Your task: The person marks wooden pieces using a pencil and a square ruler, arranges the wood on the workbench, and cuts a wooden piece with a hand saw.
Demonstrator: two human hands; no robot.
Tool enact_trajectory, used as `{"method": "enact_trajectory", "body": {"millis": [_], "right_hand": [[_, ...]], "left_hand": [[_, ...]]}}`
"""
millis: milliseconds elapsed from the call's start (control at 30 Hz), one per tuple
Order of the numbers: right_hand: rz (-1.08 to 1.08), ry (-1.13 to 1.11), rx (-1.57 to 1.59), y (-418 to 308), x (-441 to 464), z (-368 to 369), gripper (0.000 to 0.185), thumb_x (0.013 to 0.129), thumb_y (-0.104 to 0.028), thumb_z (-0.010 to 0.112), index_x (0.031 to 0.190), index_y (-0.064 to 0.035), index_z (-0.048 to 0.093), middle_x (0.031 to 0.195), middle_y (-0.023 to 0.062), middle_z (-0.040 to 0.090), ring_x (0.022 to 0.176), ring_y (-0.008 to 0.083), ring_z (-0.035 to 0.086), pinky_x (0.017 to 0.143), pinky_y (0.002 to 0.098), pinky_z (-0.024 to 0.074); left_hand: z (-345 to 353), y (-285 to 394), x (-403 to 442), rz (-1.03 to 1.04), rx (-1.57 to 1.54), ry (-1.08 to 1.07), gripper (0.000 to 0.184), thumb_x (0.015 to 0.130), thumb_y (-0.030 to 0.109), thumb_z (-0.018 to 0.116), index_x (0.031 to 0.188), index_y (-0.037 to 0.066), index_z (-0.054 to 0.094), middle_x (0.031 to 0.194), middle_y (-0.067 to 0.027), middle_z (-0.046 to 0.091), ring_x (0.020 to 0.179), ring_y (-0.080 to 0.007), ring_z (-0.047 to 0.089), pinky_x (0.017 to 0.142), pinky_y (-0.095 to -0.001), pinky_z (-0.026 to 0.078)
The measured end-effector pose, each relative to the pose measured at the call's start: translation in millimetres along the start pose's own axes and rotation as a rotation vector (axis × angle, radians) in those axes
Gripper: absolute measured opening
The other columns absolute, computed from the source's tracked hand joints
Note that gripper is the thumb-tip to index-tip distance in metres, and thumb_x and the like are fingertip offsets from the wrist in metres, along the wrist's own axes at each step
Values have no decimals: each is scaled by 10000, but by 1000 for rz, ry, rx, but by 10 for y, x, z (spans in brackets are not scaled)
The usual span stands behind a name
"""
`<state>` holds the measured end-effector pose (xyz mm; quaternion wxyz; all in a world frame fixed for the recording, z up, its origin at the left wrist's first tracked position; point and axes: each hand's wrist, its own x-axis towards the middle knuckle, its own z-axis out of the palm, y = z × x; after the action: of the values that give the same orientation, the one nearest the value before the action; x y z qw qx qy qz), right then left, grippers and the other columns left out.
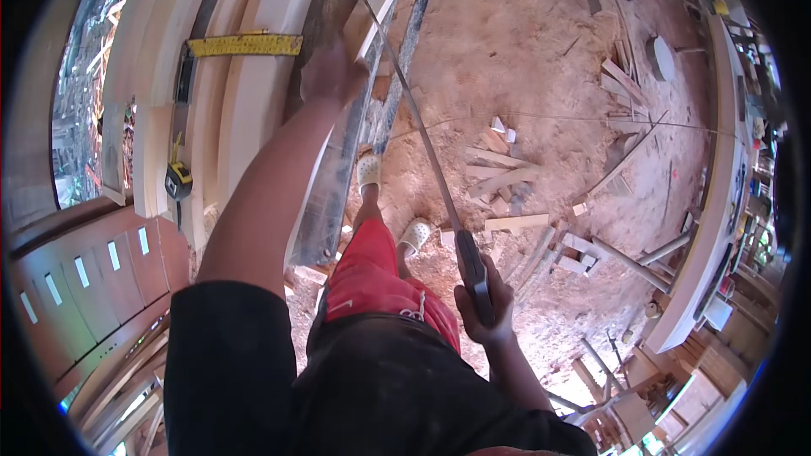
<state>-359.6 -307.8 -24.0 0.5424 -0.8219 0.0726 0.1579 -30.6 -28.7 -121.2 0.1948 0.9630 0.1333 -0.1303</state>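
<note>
My right hand (488,300) is wrapped round the dark handle of a long handsaw (429,148). The thin blade runs up and to the left, its far end across the end part of a pale wooden board (369,21). My left hand (332,76) is on that board, left of the blade, its fingers blurred and partly hidden. Left of this hand a yellow folding ruler (245,44) lies across wooden beams (269,84). Farther left, a yellow and black tape measure (178,179) rests by the beams.
Wood offcuts (507,173) lie on the reddish dirt floor (507,34). A long timber bench (705,203) stands at the right. Slotted wooden panels (97,274) are at the lower left. My feet in pale clogs (414,236) stand beside the dark work surface (325,194).
</note>
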Motion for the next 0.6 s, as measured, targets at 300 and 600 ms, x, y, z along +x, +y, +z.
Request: {"method": "enact_trajectory", "body": {"millis": [300, 600], "right_hand": [[-210, 81, 85, -678, 2915, 813, 489, 927, -175, 702, 1384, -31, 606, 970, 220, 749, 924, 348, 773, 786, 415, 583], [-288, 101, 180, -707, 2739, 965, 299, 963, -126, 695, 1237, -10, 664, 849, 57, 662, 778, 106, 581, 713, 316, 514]], "left_hand": [[98, -109, -10, 92, -122, 96, 647, 902, 221, 668, 1495, 132, 424, 1195, -294, 726, 1092, -494, 713, 998, -586, 569], [179, -248, -137, 22, -138, 19, 702, 902, 233, 624, 1547, 115, 375, 1231, -304, 717, 1131, -495, 704, 1029, -594, 552]]}}
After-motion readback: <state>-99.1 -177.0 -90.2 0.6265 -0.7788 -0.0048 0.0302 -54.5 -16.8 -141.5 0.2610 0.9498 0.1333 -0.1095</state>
